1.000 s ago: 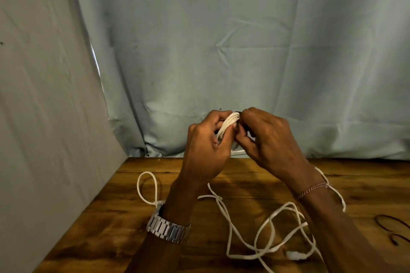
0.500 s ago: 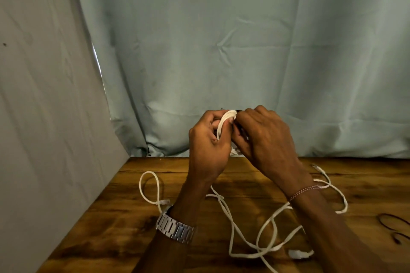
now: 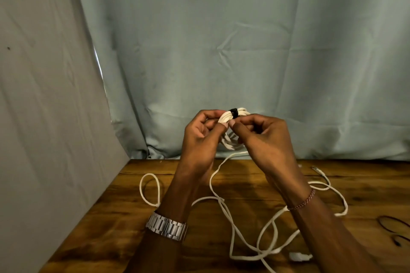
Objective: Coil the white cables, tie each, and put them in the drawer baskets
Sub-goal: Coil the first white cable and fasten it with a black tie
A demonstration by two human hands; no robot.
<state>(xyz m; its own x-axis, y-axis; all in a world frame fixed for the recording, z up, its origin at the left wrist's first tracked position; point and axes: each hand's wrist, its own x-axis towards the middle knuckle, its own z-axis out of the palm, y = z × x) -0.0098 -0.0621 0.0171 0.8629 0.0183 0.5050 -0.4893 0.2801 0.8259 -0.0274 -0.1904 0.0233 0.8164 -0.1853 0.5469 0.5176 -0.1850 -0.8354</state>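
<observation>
Wooden table [image 3: 137,217]: dark-stained, visible grain, slight sheen. Backdrop cloth [image 3: 244,40]: pale green-grey, matt, creased. Coiled white cable [image 3: 224,117]: smooth, matt, plastic-looking sheath; black tie [image 3: 234,112] matt. Loose white cables [image 3: 233,228]: same finish. Watch band [image 3: 166,228]: polished metal links. Bracelet [image 3: 304,201]: small reddish beads.

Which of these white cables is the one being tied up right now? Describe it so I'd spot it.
Look above the far edge of the wooden table, in front of the pale curtain, where the left hand and right hand meet. Between their fingertips sits the coiled cable. Unlike the loose cables sprawled on the table, it is bundled and wrapped by a black tie.
</observation>
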